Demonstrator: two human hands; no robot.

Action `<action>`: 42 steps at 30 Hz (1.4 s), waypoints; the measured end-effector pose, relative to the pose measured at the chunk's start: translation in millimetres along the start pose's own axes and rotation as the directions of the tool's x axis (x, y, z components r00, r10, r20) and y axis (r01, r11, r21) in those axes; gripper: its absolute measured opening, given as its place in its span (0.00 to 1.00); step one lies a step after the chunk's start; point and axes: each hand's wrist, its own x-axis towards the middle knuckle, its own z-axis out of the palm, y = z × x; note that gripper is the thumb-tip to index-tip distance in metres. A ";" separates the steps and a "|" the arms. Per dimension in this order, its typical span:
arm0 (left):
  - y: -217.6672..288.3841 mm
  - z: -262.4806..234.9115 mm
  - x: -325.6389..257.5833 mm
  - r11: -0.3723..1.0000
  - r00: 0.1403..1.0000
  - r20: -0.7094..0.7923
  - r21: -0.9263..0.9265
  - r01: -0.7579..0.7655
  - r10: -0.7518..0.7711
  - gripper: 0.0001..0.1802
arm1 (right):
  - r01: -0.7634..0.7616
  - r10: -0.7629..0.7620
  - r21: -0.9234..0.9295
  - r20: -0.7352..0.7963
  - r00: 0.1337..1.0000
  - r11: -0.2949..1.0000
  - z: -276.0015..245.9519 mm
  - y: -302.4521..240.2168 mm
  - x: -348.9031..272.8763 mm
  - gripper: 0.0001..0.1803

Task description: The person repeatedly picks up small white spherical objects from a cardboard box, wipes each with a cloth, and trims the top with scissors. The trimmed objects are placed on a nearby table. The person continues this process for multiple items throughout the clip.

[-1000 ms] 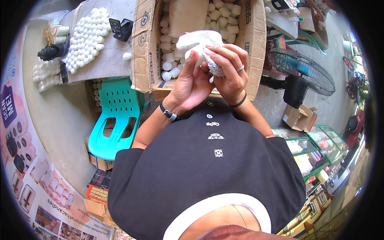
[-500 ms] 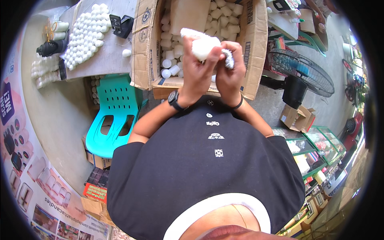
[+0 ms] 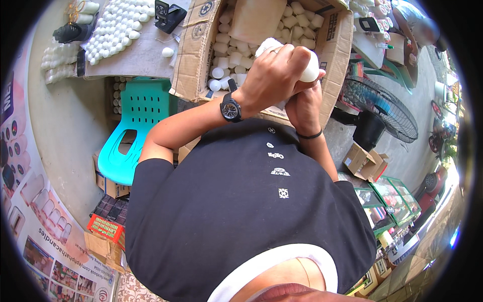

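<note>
My left hand point(image 3: 274, 75), with a black watch on its wrist, is closed over the white cloth point(image 3: 267, 45), whose fluffy edge sticks out beyond the knuckles. A smooth white candle point(image 3: 310, 69) shows at the right of that hand, partly hidden by it. From below, my right hand point(image 3: 305, 103) grips the candle, its fingertips at the lower right side; most of its fingers are hidden. Both hands are above the near part of a cardboard box point(image 3: 188, 75), which holds many short white candles point(image 3: 235, 59) and a larger pale block point(image 3: 255, 20).
To the left, a grey table point(image 3: 146, 55) bears rows of white candles point(image 3: 113, 38) and a black stand point(image 3: 168, 16). A turquoise chair point(image 3: 121, 146) stands below it. A black fan point(image 3: 380, 108) and an open carton point(image 3: 365, 161) are at right. Another person point(image 3: 415, 22) is at the far right.
My left hand has turned over so its back faces up, covering more of the candle and cloth. The candle now points to the right. My right hand has shifted lower, under it.
</note>
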 end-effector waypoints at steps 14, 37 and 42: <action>-1.1 -18.8 -5.2 0.998 0.996 0.069 -0.052 -0.044 0.048 0.22 | -0.045 0.056 -0.165 0.066 0.996 0.985 1.0 -5.7 -12.2 0.20; -15.3 -32.1 -32.5 0.136 0.791 0.377 -0.859 0.493 -0.483 0.28 | -0.228 0.229 -0.016 0.037 0.973 0.973 23.4 -33.4 -20.9 0.22; -12.4 -35.1 -37.2 0.300 0.803 0.301 -0.814 0.498 -0.515 0.24 | -0.198 0.200 -0.046 0.059 0.978 0.979 31.2 -35.0 -19.2 0.22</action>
